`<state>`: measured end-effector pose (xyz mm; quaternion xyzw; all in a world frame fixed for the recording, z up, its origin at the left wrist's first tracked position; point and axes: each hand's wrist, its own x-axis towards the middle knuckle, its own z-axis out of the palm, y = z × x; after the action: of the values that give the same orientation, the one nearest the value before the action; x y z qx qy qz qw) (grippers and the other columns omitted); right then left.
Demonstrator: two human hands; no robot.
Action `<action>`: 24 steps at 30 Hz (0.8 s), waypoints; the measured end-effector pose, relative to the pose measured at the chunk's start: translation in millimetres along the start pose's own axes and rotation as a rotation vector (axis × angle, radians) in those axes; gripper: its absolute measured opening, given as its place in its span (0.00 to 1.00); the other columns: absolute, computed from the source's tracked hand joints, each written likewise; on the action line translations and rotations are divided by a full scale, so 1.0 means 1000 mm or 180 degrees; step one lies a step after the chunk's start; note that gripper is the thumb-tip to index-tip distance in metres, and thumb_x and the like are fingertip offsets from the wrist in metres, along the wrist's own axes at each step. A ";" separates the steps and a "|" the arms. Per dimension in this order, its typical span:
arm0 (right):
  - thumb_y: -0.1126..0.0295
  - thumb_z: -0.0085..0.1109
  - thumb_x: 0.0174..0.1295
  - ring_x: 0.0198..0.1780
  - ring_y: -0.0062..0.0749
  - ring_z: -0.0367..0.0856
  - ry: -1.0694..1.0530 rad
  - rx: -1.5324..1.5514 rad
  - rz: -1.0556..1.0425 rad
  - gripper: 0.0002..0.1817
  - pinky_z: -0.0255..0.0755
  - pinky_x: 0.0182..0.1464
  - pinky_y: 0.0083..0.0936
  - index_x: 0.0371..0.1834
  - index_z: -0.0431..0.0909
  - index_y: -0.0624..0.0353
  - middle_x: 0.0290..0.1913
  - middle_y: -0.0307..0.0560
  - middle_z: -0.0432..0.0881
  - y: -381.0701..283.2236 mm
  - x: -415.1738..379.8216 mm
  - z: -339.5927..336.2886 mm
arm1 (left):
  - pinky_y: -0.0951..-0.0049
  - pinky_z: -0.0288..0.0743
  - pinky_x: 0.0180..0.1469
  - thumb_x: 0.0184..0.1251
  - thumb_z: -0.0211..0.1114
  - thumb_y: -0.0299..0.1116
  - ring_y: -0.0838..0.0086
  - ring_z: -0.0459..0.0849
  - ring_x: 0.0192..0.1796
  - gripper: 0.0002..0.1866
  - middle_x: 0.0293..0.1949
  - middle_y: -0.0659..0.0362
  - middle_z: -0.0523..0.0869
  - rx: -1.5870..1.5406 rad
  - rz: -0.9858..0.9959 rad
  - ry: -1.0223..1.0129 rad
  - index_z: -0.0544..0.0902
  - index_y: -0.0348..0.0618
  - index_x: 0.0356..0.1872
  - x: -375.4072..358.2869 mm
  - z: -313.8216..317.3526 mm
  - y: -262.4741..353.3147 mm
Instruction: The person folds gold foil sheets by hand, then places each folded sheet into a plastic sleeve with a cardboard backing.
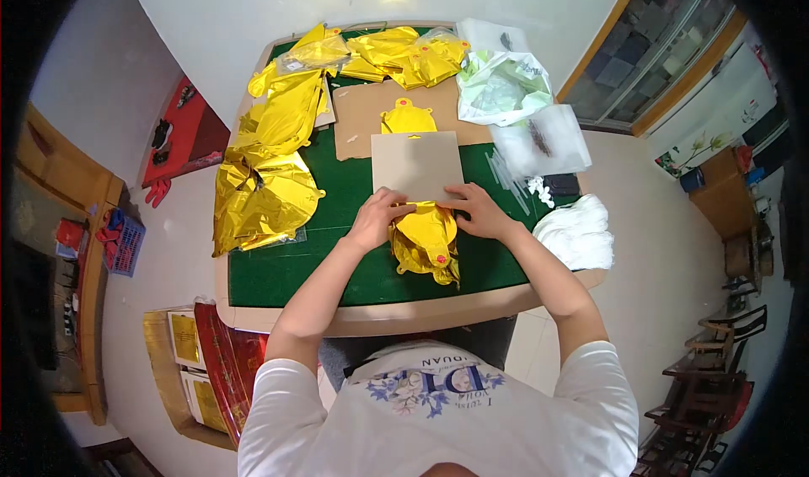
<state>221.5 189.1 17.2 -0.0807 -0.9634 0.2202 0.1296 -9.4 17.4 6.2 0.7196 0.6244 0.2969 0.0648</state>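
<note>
A flat grey-beige card [415, 163] lies in the middle of the green table top. Gold foil [425, 241] with a small red dot hangs over the card's near edge, and another bit of gold foil [406, 118] shows beyond its far edge. At the card's near left corner, my left hand [377, 217] has its fingers closed on the foil's upper edge. My right hand [479, 211] is at the near right corner, fingers bent together and pressing the foil against the card.
Gold foil pieces [268, 186] cover the table's left side, with more [404, 56] along the back. On the right are a plastic bag [504, 89], clear packets [552, 140], thin strips [508, 174], a black item [562, 185] and a white cloth [575, 233]. Brown cardboard [356, 123] lies behind the card.
</note>
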 end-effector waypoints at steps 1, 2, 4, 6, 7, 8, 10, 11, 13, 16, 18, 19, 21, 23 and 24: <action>0.75 0.58 0.50 0.65 0.48 0.67 -0.0008 -0.0006 0.0007 0.28 0.60 0.69 0.41 0.58 0.79 0.45 0.64 0.53 0.70 0.000 0.000 -0.001 | 0.65 0.70 0.61 0.50 0.64 0.24 0.61 0.76 0.56 0.24 0.51 0.57 0.81 -0.0079 -0.0004 -0.0058 0.84 0.51 0.52 0.000 0.000 0.002; 0.75 0.58 0.50 0.65 0.48 0.67 -0.0067 -0.0017 -0.0003 0.29 0.60 0.69 0.41 0.59 0.79 0.45 0.65 0.53 0.69 0.001 0.000 -0.001 | 0.65 0.70 0.61 0.50 0.64 0.24 0.61 0.76 0.56 0.24 0.51 0.57 0.81 -0.0088 -0.0002 -0.0054 0.84 0.51 0.52 0.000 0.002 0.002; 0.75 0.58 0.50 0.65 0.49 0.66 -0.0129 -0.0034 -0.0012 0.30 0.59 0.69 0.41 0.60 0.78 0.44 0.66 0.53 0.69 -0.001 0.000 -0.004 | 0.59 0.65 0.66 0.50 0.64 0.22 0.60 0.76 0.58 0.24 0.53 0.57 0.82 -0.0233 0.0172 0.0027 0.85 0.51 0.52 0.001 0.005 0.005; 0.75 0.58 0.49 0.67 0.49 0.65 -0.0273 -0.0053 0.0012 0.31 0.59 0.70 0.40 0.62 0.77 0.44 0.68 0.53 0.67 -0.001 0.000 -0.006 | 0.57 0.62 0.67 0.49 0.64 0.21 0.61 0.76 0.60 0.25 0.53 0.57 0.82 -0.0286 0.0043 -0.0018 0.85 0.51 0.52 0.001 0.002 0.012; 0.75 0.58 0.49 0.67 0.49 0.65 -0.0275 -0.0057 0.0015 0.31 0.59 0.70 0.40 0.62 0.77 0.44 0.68 0.53 0.67 -0.001 0.001 -0.006 | 0.54 0.60 0.69 0.48 0.63 0.19 0.61 0.75 0.61 0.26 0.54 0.57 0.82 -0.0333 -0.0088 -0.0067 0.85 0.51 0.52 0.002 0.000 0.015; 0.75 0.58 0.48 0.67 0.49 0.65 -0.0310 -0.0037 0.0025 0.32 0.58 0.70 0.39 0.62 0.77 0.44 0.68 0.53 0.67 -0.001 0.001 -0.007 | 0.54 0.60 0.69 0.48 0.63 0.19 0.61 0.75 0.61 0.26 0.54 0.57 0.82 -0.0337 -0.0085 -0.0063 0.85 0.51 0.52 0.002 0.001 0.013; 0.75 0.58 0.48 0.67 0.48 0.64 -0.0348 -0.0016 0.0038 0.32 0.58 0.70 0.39 0.62 0.76 0.44 0.68 0.53 0.66 -0.001 0.000 -0.007 | 0.51 0.56 0.71 0.46 0.62 0.16 0.62 0.75 0.62 0.27 0.54 0.57 0.83 -0.0615 -0.0271 -0.0131 0.85 0.51 0.51 0.002 0.004 0.006; 0.74 0.60 0.48 0.67 0.48 0.65 -0.0312 -0.0015 0.0026 0.32 0.59 0.69 0.40 0.62 0.76 0.44 0.68 0.53 0.67 -0.001 0.000 -0.007 | 0.51 0.56 0.71 0.46 0.62 0.16 0.62 0.75 0.62 0.27 0.54 0.57 0.83 -0.0619 -0.0271 -0.0134 0.85 0.51 0.51 0.001 0.006 0.003; 0.72 0.62 0.48 0.67 0.48 0.66 -0.0273 -0.0015 0.0016 0.32 0.59 0.69 0.42 0.62 0.76 0.44 0.67 0.53 0.68 0.001 0.000 -0.005 | 0.50 0.55 0.72 0.46 0.61 0.13 0.60 0.77 0.61 0.28 0.53 0.57 0.84 -0.0826 -0.0394 -0.0067 0.85 0.50 0.51 0.002 0.007 0.000; 0.71 0.63 0.49 0.67 0.48 0.66 -0.0275 -0.0025 0.0015 0.32 0.58 0.69 0.42 0.63 0.76 0.44 0.68 0.53 0.67 0.002 0.001 -0.003 | 0.46 0.52 0.73 0.52 0.63 0.18 0.59 0.80 0.58 0.22 0.50 0.57 0.85 -0.1312 -0.0691 0.0065 0.84 0.49 0.50 0.006 0.011 -0.006; 0.71 0.65 0.49 0.67 0.48 0.66 -0.0262 0.0030 0.0056 0.31 0.59 0.68 0.42 0.62 0.76 0.44 0.68 0.53 0.67 0.000 0.000 -0.005 | 0.46 0.52 0.73 0.53 0.63 0.18 0.59 0.80 0.57 0.21 0.50 0.57 0.85 -0.1304 -0.0739 0.0080 0.84 0.48 0.49 0.007 0.012 -0.006; 0.71 0.65 0.49 0.67 0.48 0.66 -0.0263 0.0027 0.0053 0.31 0.59 0.68 0.42 0.62 0.76 0.44 0.68 0.53 0.67 -0.001 0.000 -0.005 | 0.45 0.51 0.73 0.53 0.62 0.18 0.58 0.81 0.56 0.20 0.49 0.57 0.86 -0.1292 -0.0785 0.0094 0.84 0.48 0.49 0.007 0.013 -0.006; 0.72 0.66 0.48 0.67 0.47 0.66 -0.0184 0.0077 0.0128 0.31 0.59 0.68 0.42 0.61 0.77 0.44 0.66 0.53 0.69 -0.003 -0.001 -0.005 | 0.45 0.51 0.73 0.53 0.62 0.18 0.58 0.81 0.57 0.20 0.49 0.57 0.86 -0.1295 -0.0728 0.0078 0.84 0.48 0.49 0.006 0.011 -0.006; 0.74 0.65 0.48 0.66 0.47 0.67 -0.0046 0.0100 0.0147 0.29 0.60 0.68 0.40 0.59 0.78 0.46 0.66 0.51 0.70 -0.002 -0.002 0.000 | 0.44 0.51 0.73 0.54 0.62 0.18 0.58 0.81 0.57 0.20 0.49 0.57 0.86 -0.1299 -0.0671 0.0059 0.84 0.48 0.49 0.006 0.010 -0.005; 0.77 0.64 0.49 0.64 0.47 0.68 0.0089 0.0126 0.0162 0.28 0.61 0.68 0.39 0.57 0.79 0.47 0.65 0.49 0.71 -0.002 -0.002 0.004 | 0.46 0.52 0.73 0.53 0.63 0.18 0.59 0.81 0.56 0.21 0.48 0.57 0.86 -0.1296 -0.0647 0.0071 0.83 0.48 0.50 0.006 0.011 -0.006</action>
<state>221.8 185.8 14.4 -0.1056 -0.9546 0.2413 0.1389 -8.5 27.7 -3.0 0.6217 0.6215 0.4167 0.2314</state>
